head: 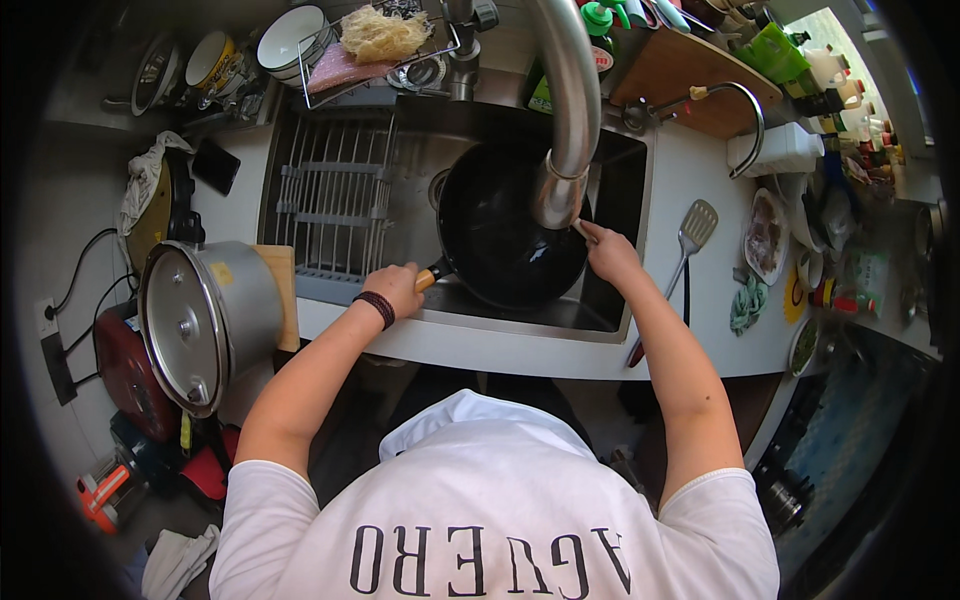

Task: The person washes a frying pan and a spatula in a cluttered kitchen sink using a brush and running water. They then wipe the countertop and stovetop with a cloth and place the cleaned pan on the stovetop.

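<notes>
A black wok (502, 262) sits in the stainless steel sink (424, 225). My left hand (396, 291) is closed around the wok's handle (429, 277), which has a light wooden section. At the wok's right rim, my right hand (613, 255) grips a small pale piece (585, 231) that looks like a handle. The faucet partly hides that piece, and I cannot tell what it belongs to. Directly over the wok hangs the end of the thick metal faucet (562, 196).
A grey dish rack (334, 187) spans the sink's left side. To the right lie a slotted spatula (697, 225) and a green cloth (748, 304). A pressure cooker pot (240, 315) stands left, near a dark phone (216, 166). A thin curved tap (739, 90) rises at back right.
</notes>
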Demonstrator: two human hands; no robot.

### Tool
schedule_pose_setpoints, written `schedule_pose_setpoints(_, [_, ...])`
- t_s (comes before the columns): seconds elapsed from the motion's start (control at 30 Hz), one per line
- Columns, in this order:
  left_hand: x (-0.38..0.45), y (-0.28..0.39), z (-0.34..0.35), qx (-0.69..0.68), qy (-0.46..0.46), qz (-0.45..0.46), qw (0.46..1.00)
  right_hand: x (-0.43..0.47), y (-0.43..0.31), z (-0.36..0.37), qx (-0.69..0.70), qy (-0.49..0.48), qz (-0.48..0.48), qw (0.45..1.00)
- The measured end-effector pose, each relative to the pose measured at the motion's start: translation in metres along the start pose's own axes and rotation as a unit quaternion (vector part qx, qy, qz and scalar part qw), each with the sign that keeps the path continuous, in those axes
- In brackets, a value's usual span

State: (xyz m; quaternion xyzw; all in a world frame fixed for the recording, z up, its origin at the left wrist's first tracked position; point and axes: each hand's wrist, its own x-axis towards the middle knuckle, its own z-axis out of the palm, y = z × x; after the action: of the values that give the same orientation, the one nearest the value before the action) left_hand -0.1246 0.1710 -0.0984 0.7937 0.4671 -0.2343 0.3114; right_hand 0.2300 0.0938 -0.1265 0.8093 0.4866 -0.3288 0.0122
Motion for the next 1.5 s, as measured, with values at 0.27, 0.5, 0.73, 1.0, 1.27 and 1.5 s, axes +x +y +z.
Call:
schedule_pose_setpoints(0.27, [0.023,-0.011,0.015,-0.017,0.023,-0.005,1.0,-0.01,0.007,0.005,-0.09,-0.009,0.039,0.995])
schedule_pose_setpoints(0.5, [0.1,-0.004,-0.033,-0.267,0.197,-0.011,0.943,-0.024,0.003,0.016,-0.069,-0.019,0.042,0.997])
schedule_pose_setpoints(0.73, [0.171,0.026,-0.151,-0.677,0.152,-0.05,0.718,-0.032,0.008,0.032,-0.001,-0.005,0.049,0.999])
schedule_pose_setpoints(1.0, [0.183,0.032,-0.147,-0.715,0.181,-0.007,0.675,-0.043,0.009,0.038,0.032,-0.002,0.07,0.997])
schedule_pose_setpoints(1.27, [0.193,0.025,-0.142,-0.717,0.207,0.0,0.666,-0.037,0.019,0.049,0.09,0.006,0.067,0.994])
schedule_pose_setpoints(1.5, [0.189,0.028,-0.139,-0.727,0.204,0.022,0.656,-0.037,0.017,0.049,0.099,0.0,0.075,0.992])
